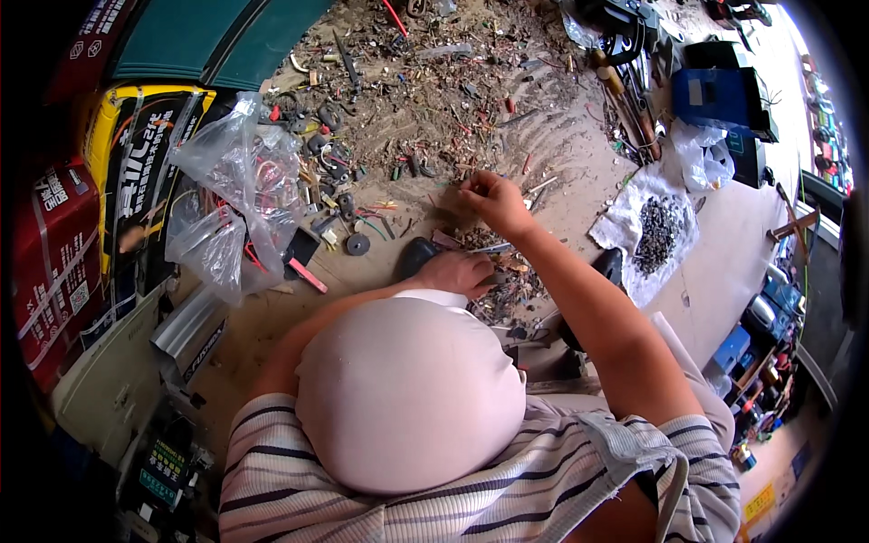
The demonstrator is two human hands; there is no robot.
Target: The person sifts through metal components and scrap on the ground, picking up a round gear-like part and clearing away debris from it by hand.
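Observation:
My right hand hovers above the floor at the near edge of scattered small scrap, its fingers pinched together. Whatever lies between those fingertips is too small to make out. Lower and to the left, my left hand is curled down against a small heap of mixed bits, and what its fingers grip is hidden. Dark shoe tips show beside the left hand. A pale, rounded cloth shape covers the lower middle of the view.
On the left lie a clear plastic bag of wires, a black washer-like disc and yellow-black packaging. A white cloth holds several dark small parts. Farther right are long-handled tools, a blue box and a hammer.

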